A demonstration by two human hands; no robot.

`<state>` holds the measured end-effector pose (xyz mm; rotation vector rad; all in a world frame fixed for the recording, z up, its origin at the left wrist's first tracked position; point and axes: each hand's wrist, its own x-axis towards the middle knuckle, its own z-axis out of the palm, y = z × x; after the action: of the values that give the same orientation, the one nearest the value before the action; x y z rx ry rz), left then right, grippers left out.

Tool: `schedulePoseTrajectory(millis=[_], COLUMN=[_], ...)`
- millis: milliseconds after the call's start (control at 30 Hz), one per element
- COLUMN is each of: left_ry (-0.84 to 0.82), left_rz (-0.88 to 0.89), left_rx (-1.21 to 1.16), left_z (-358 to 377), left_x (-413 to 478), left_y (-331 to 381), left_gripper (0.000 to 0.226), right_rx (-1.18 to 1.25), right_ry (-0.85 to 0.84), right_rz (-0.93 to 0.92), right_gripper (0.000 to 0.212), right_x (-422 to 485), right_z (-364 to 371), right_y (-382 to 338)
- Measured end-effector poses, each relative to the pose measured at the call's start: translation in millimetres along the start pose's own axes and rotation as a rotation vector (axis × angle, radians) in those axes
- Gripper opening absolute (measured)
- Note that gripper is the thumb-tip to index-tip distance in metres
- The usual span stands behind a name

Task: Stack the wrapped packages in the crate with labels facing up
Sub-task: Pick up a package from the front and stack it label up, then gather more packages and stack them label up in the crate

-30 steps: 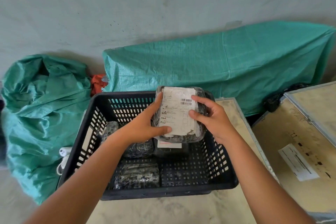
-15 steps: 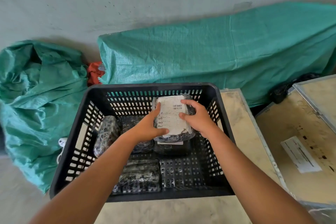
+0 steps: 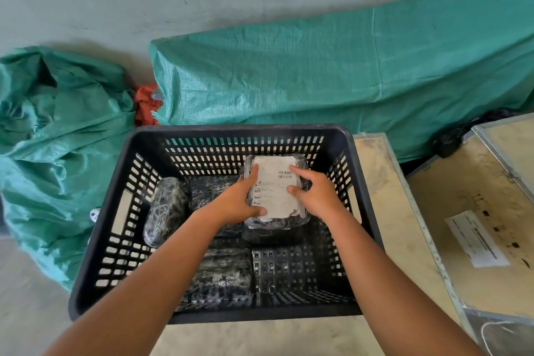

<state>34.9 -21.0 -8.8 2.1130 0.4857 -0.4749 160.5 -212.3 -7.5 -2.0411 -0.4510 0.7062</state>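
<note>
A black slatted crate (image 3: 239,131) stands in front of me. Both hands hold a plastic-wrapped package (image 3: 274,191) with its white label facing up, low inside the crate at the back right, on top of another package. My left hand (image 3: 234,202) grips its left edge, thumb on the label. My right hand (image 3: 315,191) rests on its right side, fingers over the label. Other dark wrapped packages lie in the crate: one on edge at the left (image 3: 164,209), one behind my left hand (image 3: 212,189), one at the front (image 3: 222,277).
The crate sits on a pale board (image 3: 384,211). A wooden case with a paper label (image 3: 476,237) lies to the right. Green tarp bundles (image 3: 332,78) line the wall behind and to the left (image 3: 55,136).
Both hands have lowered the labelled package from above the crate's rim down into the back right of the crate, onto another package.
</note>
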Motion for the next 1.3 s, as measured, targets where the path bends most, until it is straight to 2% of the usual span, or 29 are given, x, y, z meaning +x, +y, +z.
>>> schedulePoseTrajectory(millis=[700, 800, 967, 1033, 1200, 1300], left_ry=[0.030, 0.131, 0.321, 0.392, 0.576, 0.714], left_rz=[0.031, 0.087, 0.133, 0.140, 0.191, 0.265], left_rx=[-0.070, -0.089, -0.079, -0.096, -0.099, 0.029], left_z=[-6, -11, -41, -59, -95, -108], left_x=[-16, -34, -80, -102, -148, -167], left_y=[15, 18, 6, -1, -23, -43], left_gripper=[0.120, 0.107, 0.076, 0.068, 0.049, 0.041], right_rx=[-0.059, -0.080, -0.197, -0.189, -0.050, -0.108], right_ry=[0.016, 0.084, 0.199, 0.182, 0.027, -0.069], right_rz=[0.001, 0.000, -0.220, -0.271, -0.257, -0.281], right_gripper=[0.055, 0.054, 0.038, 0.033, 0.029, 0.032], right_x=[-7, -19, -40, -47, -54, -52], right_z=[7, 10, 22, 36, 85, 118], right_y=[-7, -15, -42, -58, -80, -86])
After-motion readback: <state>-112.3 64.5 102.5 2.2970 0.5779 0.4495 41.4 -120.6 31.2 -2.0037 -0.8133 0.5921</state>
